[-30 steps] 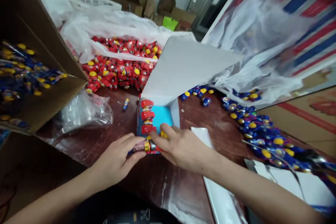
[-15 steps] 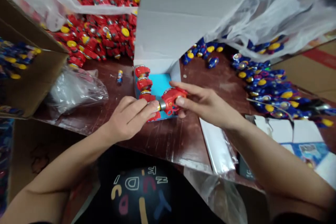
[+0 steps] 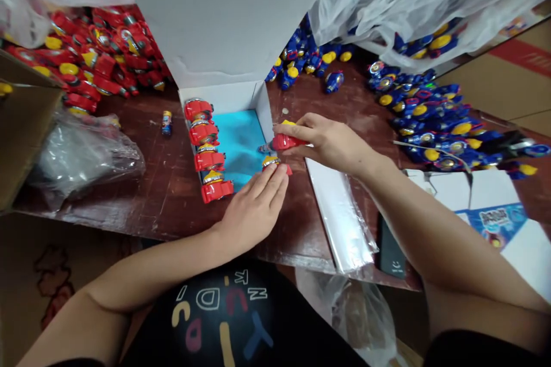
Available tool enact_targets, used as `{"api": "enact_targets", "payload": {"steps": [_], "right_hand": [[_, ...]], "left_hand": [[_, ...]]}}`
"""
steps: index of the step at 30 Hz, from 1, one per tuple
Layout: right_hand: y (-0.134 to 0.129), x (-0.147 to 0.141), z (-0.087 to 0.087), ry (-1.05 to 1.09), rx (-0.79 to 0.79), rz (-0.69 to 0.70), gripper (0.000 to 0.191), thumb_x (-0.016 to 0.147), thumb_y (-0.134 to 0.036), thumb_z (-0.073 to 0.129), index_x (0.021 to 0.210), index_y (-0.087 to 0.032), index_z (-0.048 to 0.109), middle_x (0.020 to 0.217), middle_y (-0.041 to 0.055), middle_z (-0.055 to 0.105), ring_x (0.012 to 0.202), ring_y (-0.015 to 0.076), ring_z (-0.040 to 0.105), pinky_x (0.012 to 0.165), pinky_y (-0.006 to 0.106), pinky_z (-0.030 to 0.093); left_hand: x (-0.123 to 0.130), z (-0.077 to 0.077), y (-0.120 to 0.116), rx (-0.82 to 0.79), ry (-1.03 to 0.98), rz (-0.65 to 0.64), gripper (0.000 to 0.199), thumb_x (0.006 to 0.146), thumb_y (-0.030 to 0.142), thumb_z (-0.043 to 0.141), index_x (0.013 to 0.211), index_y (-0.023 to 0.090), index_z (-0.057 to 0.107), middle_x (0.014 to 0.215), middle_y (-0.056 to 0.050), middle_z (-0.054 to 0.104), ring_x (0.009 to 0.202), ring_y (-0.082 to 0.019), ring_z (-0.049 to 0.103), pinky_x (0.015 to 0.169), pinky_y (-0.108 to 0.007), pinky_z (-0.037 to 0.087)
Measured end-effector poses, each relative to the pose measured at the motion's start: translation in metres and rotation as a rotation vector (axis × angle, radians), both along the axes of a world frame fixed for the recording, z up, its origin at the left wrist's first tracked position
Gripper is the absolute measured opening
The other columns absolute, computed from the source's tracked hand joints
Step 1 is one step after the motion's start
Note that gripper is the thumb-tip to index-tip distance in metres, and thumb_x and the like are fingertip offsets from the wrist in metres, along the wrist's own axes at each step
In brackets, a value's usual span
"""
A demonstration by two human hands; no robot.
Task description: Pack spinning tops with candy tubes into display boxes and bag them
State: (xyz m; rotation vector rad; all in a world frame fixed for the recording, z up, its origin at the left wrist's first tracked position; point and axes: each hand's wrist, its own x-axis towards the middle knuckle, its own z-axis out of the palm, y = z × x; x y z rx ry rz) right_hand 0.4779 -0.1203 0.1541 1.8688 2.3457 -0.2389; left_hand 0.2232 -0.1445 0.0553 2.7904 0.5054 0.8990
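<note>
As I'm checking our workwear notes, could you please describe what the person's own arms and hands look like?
The left hand and right hand are bare, with no glove, ring or watch visible. The forearms are uncovered too. A short black sleeve shows at the lower right, matching a black shirt printed with white-outlined and coloured letters.

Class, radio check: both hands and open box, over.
Right hand holding red toy at right side of box. Left hand over second red toy, mostly hiding it. Four red toys along box's left side.
</note>
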Motion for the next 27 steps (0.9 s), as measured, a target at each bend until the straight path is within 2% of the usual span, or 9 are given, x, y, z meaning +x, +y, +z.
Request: {"api": "enact_targets", "payload": {"steps": [2,4,9,14,21,24,27], "right_hand": [[0.005,-0.004,-0.001,-0.03,-0.055,0.074,0.052,0.109,-0.053,0.055,0.156,-0.031,0.061,0.125,0.0136,0.068,0.1,0.0233,0.068,0.076,0.031,0.052],[0.01,-0.013,0.006,-0.066,-0.11,0.131,0.052,0.11,-0.051,0.055,0.157,-0.032,0.06,0.126,0.0124,0.068,0.095,0.0203,0.067,0.072,0.028,0.047],[0.023,-0.036,0.024,-0.192,-0.179,0.119,0.049,0.112,-0.044,0.051,0.16,-0.034,0.055,0.126,0.0128,0.067,0.089,0.0189,0.065,0.062,0.028,0.03],[0.036,-0.05,0.028,-0.244,-0.249,0.168,0.038,0.111,-0.037,0.053,0.147,-0.033,0.064,0.115,0.0104,0.07,0.076,0.0163,0.062,0.059,0.03,0.022],[0.05,-0.056,0.032,-0.261,-0.311,0.136,0.032,0.107,-0.036,0.061,0.136,-0.027,0.071,0.11,0.0122,0.075,0.083,0.021,0.069,0.061,0.03,0.025],[0.045,-0.06,0.032,-0.265,-0.269,0.12,0.033,0.107,-0.034,0.06,0.138,-0.026,0.071,0.112,0.0145,0.076,0.085,0.0236,0.071,0.062,0.031,0.032],[0.043,-0.075,0.036,-0.265,-0.269,0.107,0.033,0.107,-0.02,0.056,0.134,-0.024,0.075,0.112,0.0167,0.077,0.088,0.0262,0.074,0.065,0.033,0.042]], "left_hand": [[0.004,-0.01,-0.002,0.002,0.014,-0.038,0.045,0.105,0.006,0.05,0.147,-0.001,0.063,0.161,-0.019,0.056,0.148,-0.033,0.058,0.119,-0.044,0.06],[0.003,-0.011,0.001,0.023,0.013,-0.081,0.046,0.104,0.005,0.047,0.146,-0.001,0.064,0.161,-0.018,0.056,0.148,-0.033,0.058,0.119,-0.043,0.059],[-0.004,-0.002,0.01,0.037,0.092,-0.117,0.053,0.101,0.001,0.044,0.151,-0.001,0.06,0.164,-0.016,0.053,0.15,-0.032,0.057,0.117,-0.042,0.061],[-0.002,0.003,0.013,0.058,0.077,-0.139,0.052,0.102,0.001,0.04,0.149,-0.001,0.062,0.161,-0.016,0.057,0.146,-0.032,0.061,0.114,-0.043,0.064],[-0.001,0.006,0.014,0.052,0.069,-0.138,0.047,0.104,0.004,0.042,0.143,0.0,0.068,0.157,-0.016,0.06,0.145,-0.031,0.062,0.118,-0.041,0.06],[-0.001,0.006,0.015,0.05,0.079,-0.134,0.048,0.104,0.005,0.042,0.145,0.0,0.066,0.158,-0.016,0.06,0.146,-0.031,0.06,0.12,-0.041,0.058],[-0.002,0.008,0.015,0.064,0.095,-0.14,0.049,0.103,0.006,0.041,0.145,-0.001,0.066,0.158,-0.016,0.06,0.145,-0.032,0.061,0.117,-0.041,0.06]]}}
